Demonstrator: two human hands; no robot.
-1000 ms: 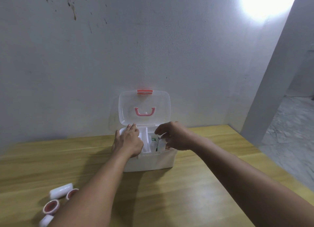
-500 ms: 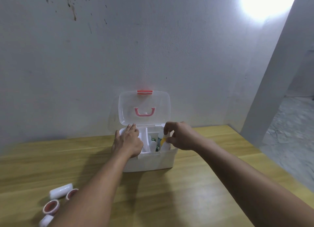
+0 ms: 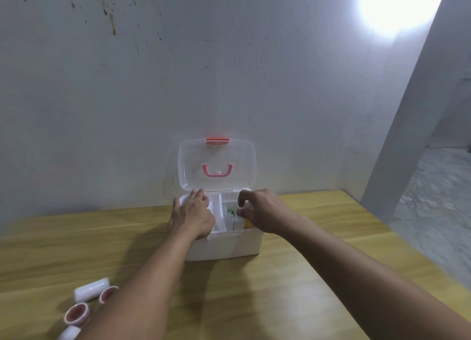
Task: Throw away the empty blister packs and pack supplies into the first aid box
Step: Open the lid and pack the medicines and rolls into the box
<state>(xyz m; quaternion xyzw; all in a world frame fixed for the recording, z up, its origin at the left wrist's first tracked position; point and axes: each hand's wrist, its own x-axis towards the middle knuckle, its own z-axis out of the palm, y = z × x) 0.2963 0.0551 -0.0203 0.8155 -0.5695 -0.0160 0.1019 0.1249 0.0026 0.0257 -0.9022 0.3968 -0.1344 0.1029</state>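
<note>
Right grip (image 3: pixel 257 211) pinches a white item down among supplies in the open box (image 3: pixel 224 245); left grip (image 3: pixel 193 216) rests flat on its left rim. Packing is under way. Next, probably, the tape rolls (image 3: pixel 76 313) left on the counter (image 3: pixel 254 301).

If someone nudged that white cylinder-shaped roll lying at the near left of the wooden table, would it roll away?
Probably. The white cylinder-shaped roll lies on its curved side on the smooth wooden table, so a sideways push would likely send it rolling. The round pink-centred tape roll right beside it might stop it. It looks light.
</note>
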